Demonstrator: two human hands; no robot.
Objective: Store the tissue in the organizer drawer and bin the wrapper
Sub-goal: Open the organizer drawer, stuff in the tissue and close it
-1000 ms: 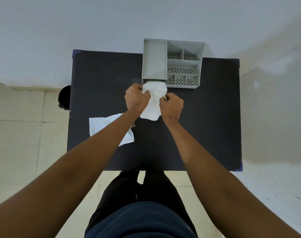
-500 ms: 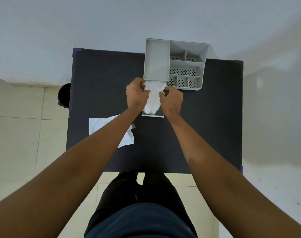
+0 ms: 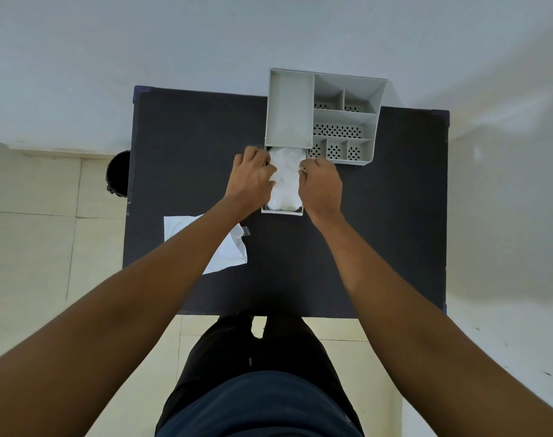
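Head view, drawer: the organizer [image 3: 324, 118] sits at 12 o'clock on the dark table [image 3: 190, 146], with its drawer [image 3: 283, 210] pulled out toward the person.

Head view, tissue: the white tissue [image 3: 284, 184] is down inside the drawer, filling it from the front lip to where it runs under the organizer body.

Head view, left hand: the left hand [image 3: 253, 178] is at the drawer's 9 o'clock edge, fingers curled onto the tissue. Looks more like pressing than pinching, but whether it's really gripping I can't tell.

Head view, right hand: the right hand [image 3: 320, 184] mirrors it at 3 o'clock, fingers curled, a bit of white showing at the fingertips. Again can't tell if that's a grip.

Head view, wrapper: the wrapper [image 3: 234, 253] is lying flat at roughly 8 o'clock from the drawer, partly under the left forearm. Not binned yet.

Head view, bin: a dark round bin [image 3: 119, 173] on the floor off the table's 9 o'clock edge.

How I'd do this bit: tuck the puffy edges below the rim on both sides so nothing snags, then push the drawer shut from the front.
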